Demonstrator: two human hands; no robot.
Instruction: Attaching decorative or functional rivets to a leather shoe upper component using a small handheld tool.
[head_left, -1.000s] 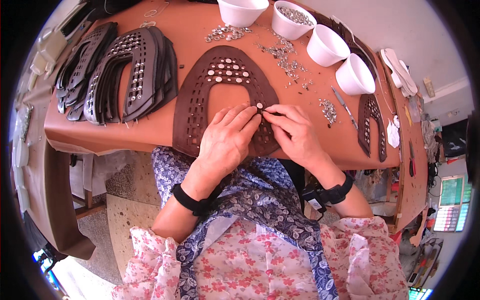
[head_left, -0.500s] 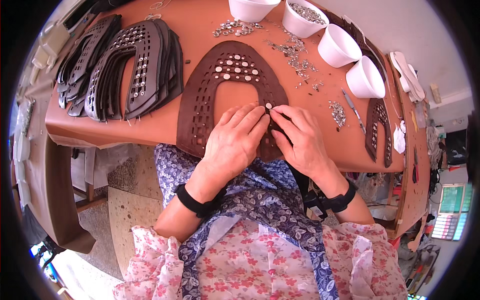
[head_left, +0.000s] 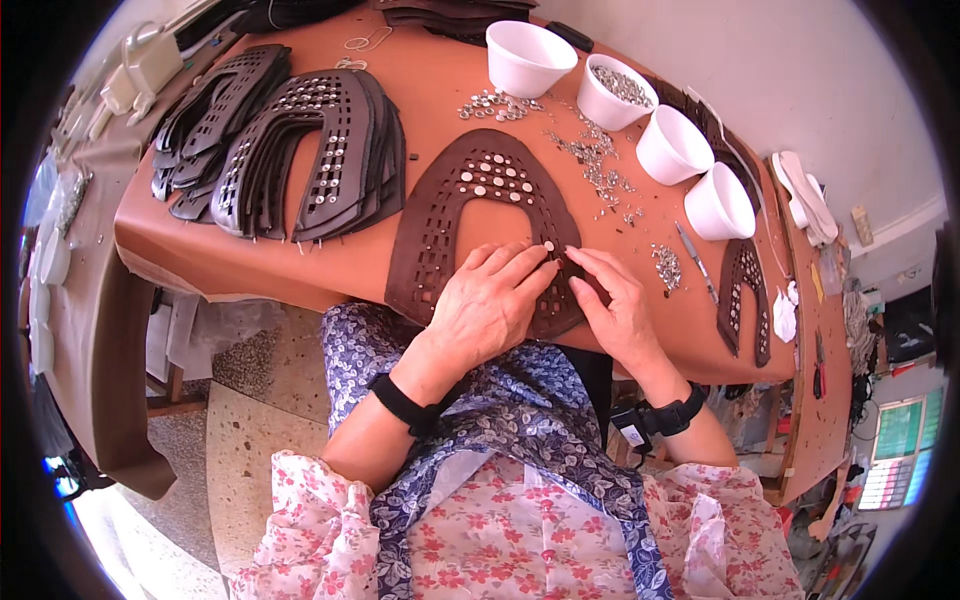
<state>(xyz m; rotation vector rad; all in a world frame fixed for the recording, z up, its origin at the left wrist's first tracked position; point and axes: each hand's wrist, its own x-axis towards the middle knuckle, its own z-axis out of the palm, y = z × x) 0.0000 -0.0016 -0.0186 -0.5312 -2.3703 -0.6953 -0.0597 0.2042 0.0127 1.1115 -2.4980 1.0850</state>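
Note:
A brown leather shoe upper (head_left: 425, 235), U-shaped and punched with rows of slots, lies at the table's near edge. Round silver studs (head_left: 497, 176) cover its curved top, and one more stud (head_left: 549, 247) sits on its right leg. My left hand (head_left: 495, 298) reaches over the cut-out and holds that right leg, fingers bent across it and tips just below the lone stud. Its thumb is hidden. My right hand (head_left: 612, 305) hovers at the leg's outer edge, thumb and fingers apart, nothing visible between them.
Stacked dark uppers (head_left: 330, 160) lie at left. White bowls (head_left: 675, 145) line the back right, one holding small metal pieces. Loose studs (head_left: 500, 105) and fasteners (head_left: 668, 266) are scattered nearby. A pen-like tool (head_left: 697, 262) and a studded strip (head_left: 742, 300) lie at right.
My right thumb and fingers have parted and drawn back from the lone stud. My left hand stays on the upper. The whole view has shifted, with the table lower in the picture.

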